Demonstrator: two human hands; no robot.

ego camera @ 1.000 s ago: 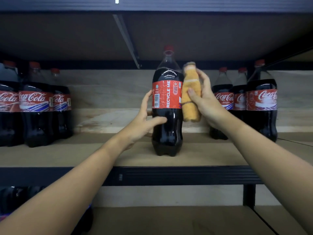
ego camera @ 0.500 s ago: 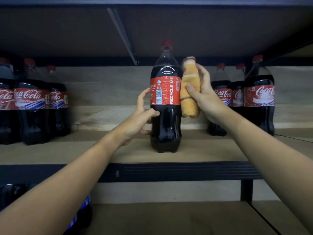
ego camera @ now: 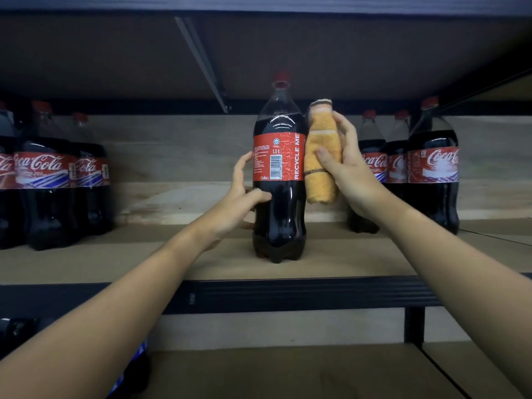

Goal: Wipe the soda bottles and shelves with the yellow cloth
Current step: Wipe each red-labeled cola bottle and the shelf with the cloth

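Your left hand [ego camera: 239,197] grips the bottle [ego camera: 278,180] upright on the shelf [ego camera: 331,263]; your right hand [ego camera: 349,168] presses the gripped cloth [ego camera: 321,156] against its side.

Dim, soft-focus, edges blurred and bowed.

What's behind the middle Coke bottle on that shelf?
Behind the middle Coke bottle only bare wooden shelf and back panel show; the strip directly behind it is hidden by the bottle.

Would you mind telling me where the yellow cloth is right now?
In the head view, the yellow cloth is gripped in the right hand, pressed against the right side of the middle soda bottle.
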